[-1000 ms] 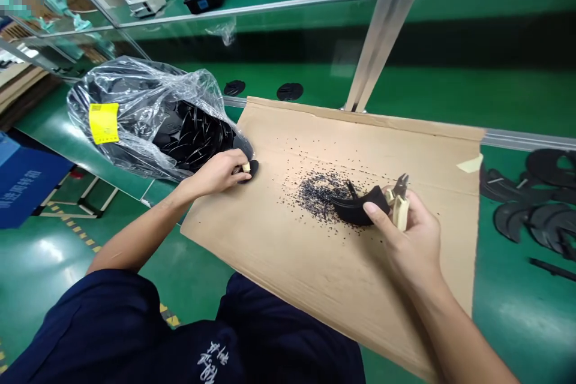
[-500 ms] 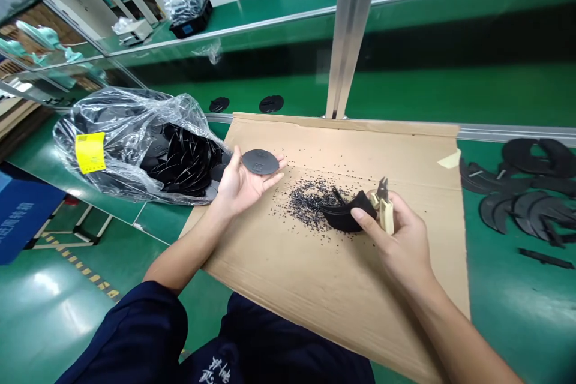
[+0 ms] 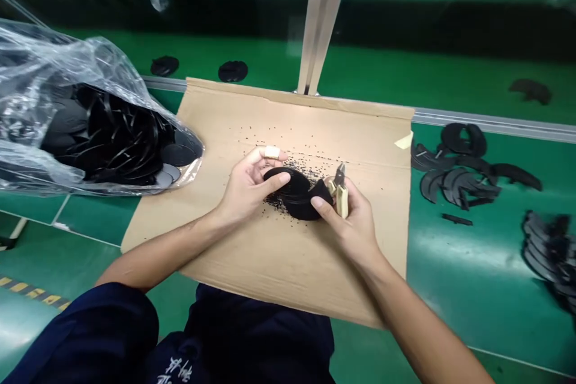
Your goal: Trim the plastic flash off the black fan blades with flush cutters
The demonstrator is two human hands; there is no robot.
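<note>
My left hand (image 3: pixel 250 185) grips a round black disc (image 3: pixel 288 180) over the middle of a brown cardboard sheet (image 3: pixel 270 252); one fingertip wears a tan tape wrap. My right hand (image 3: pixel 350 223) holds small cutters with cream handles (image 3: pixel 341 191) and, under its thumb, a stack of curved black pieces (image 3: pixel 306 207). The disc and the stack touch between the two hands. Tiny black trimmings (image 3: pixel 310 165) lie scattered on the cardboard below them.
A clear plastic bag (image 3: pixel 76 120) full of black discs lies at the left. Curved black offcuts (image 3: pixel 454 174) lie on the green bench at the right, more at the far right edge (image 3: pixel 549 246). Two discs (image 3: pixel 233 71) and a metal post (image 3: pixel 321 18) are behind the cardboard.
My left hand drew a disc from the bag, showed it flat on the palm, then carried it right to meet the stack in my right hand. The view has tilted down.
</note>
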